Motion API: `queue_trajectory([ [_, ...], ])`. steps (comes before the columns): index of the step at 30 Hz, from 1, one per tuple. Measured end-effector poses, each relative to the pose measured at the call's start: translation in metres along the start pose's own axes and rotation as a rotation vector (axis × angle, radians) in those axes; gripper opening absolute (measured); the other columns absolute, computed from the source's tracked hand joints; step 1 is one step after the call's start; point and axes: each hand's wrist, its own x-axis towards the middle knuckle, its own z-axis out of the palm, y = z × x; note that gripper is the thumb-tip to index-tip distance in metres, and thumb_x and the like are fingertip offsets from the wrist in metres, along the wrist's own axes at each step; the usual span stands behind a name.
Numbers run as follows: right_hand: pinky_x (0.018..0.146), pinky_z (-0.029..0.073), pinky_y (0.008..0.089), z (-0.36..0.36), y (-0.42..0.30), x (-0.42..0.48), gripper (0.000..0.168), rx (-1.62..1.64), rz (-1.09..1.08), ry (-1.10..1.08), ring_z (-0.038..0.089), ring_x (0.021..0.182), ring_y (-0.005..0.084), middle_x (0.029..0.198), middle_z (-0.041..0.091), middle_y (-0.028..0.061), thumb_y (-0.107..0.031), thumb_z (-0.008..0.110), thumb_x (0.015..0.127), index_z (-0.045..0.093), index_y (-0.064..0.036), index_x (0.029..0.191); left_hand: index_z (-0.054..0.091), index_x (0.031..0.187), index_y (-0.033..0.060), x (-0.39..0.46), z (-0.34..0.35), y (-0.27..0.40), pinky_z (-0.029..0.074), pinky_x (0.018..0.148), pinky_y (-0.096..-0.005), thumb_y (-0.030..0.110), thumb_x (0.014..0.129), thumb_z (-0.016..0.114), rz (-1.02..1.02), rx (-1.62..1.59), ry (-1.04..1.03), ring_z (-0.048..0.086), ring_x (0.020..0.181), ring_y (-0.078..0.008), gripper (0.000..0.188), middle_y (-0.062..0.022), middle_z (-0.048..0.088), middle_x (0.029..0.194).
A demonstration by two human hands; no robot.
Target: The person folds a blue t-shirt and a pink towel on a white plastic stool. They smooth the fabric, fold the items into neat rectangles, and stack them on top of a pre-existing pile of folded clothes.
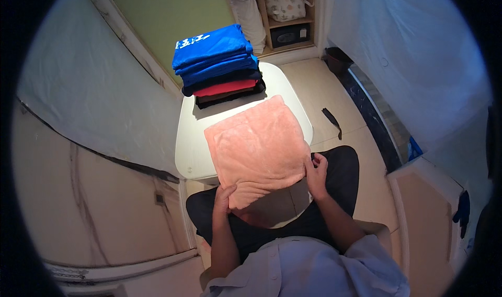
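Note:
A folded piece of pink plush fabric (257,148) lies over the near part of a white table (186,148), its near edge hanging past the tabletop. My left hand (224,198) grips its near left corner, thumb on top and fingers hidden beneath. At the near right edge, my right hand (317,175) pinches the fabric between thumb and fingertips. Behind it on the table stands a stack of folded clothes (219,67), blue on top with white printed writing, then black, red and brown layers below.
Beyond the table, an open cabinet (264,20) holds a white bundle (249,18), a patterned fabric bag (286,0) and a black safe (290,35). A dark bucket (338,59) and a dark strip (332,122) are on the tiled floor. Translucent sheeting (411,53) hangs at right.

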Motion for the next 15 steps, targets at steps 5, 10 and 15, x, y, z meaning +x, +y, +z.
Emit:
queue_trajectory([
  [5,0.093,0.054,0.0339,-0.004,0.004,0.019,0.037,0.661,0.489,-0.444,0.067,0.105,0.0199,0.121,0.068,0.0119,-0.016,0.069,0.099,0.058,0.004,0.128,0.053,0.139,-0.0048,0.001,-0.002,-0.004,0.057,0.094,-0.0398,0.017,0.091,0.071,0.022,-0.12,0.014,0.07,0.108,-0.0283,0.056,-0.0173,0.068,0.126],
  [10,0.089,0.053,0.0314,-0.014,-0.033,0.01,0.045,0.63,0.394,-0.474,0.066,0.102,0.0161,0.118,0.069,0.0099,-0.015,0.073,0.094,0.06,0.005,0.132,0.048,0.143,-0.0051,-0.008,0.016,0.008,0.055,0.097,-0.0394,0.013,0.09,0.073,0.07,0.103,0.061,0.068,0.113,-0.0281,0.062,-0.0178,0.065,0.131],
  [15,0.085,0.054,0.031,-0.028,-0.07,0.004,0.046,0.367,0.219,-0.399,0.066,0.097,0.0158,0.113,0.07,0.0098,-0.011,0.076,0.087,0.062,0.007,0.127,0.047,0.145,-0.0037,-0.023,0.047,0.034,0.056,0.095,-0.0395,0.011,0.086,0.074,0.148,0.131,0.101,0.068,0.111,-0.0289,0.067,-0.0174,0.065,0.129],
])
